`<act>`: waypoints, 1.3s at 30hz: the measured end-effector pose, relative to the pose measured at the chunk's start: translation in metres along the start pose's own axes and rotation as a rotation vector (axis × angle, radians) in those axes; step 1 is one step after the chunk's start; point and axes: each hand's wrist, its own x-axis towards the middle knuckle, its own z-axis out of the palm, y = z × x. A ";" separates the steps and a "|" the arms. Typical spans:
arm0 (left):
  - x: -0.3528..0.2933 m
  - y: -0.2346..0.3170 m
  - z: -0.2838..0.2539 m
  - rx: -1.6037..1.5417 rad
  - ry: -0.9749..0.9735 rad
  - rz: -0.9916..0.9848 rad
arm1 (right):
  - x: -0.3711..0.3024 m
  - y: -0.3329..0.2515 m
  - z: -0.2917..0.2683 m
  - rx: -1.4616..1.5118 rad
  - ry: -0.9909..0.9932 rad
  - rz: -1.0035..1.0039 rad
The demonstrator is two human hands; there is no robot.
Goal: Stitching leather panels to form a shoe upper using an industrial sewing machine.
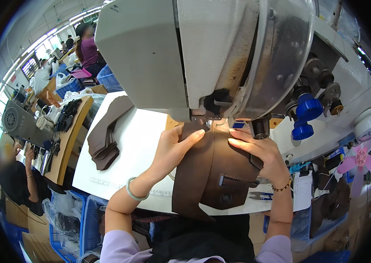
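Observation:
Brown leather panels (193,175) lie under the head of a large grey sewing machine (146,52), a seam line running down between them. The right panel carries a slot-like pocket opening and a round dark snap (225,198). My left hand (174,147) grips the left panel near the needle area, thumb on top, its other fingers partly hidden. My right hand (260,151) lies on the right panel with fingers stretched flat toward the needle area. The lower end of the leather hangs over the table's front edge. The needle itself is hard to make out.
Stacked brown leather strips (106,133) rest on the white table (137,131) at left. Small blue-handled snips (261,196) lie right of the leather. Blue knobs (309,108) jut from the machine; a pink fan (360,160) stands far right. Co-workers sit at left.

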 end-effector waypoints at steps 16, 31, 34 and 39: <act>0.004 -0.005 -0.031 1.088 -0.271 1.192 | 0.006 0.008 -0.011 -0.145 -0.179 -0.089; 0.004 -0.005 -0.031 1.028 -0.252 1.208 | 0.013 0.007 -0.014 -0.054 -0.173 -0.091; 0.004 0.004 -0.032 1.075 -0.302 1.217 | 0.007 0.011 -0.011 0.053 -0.187 -0.021; 0.004 0.009 -0.036 1.098 -0.327 1.231 | 0.009 0.008 -0.010 0.003 -0.154 -0.027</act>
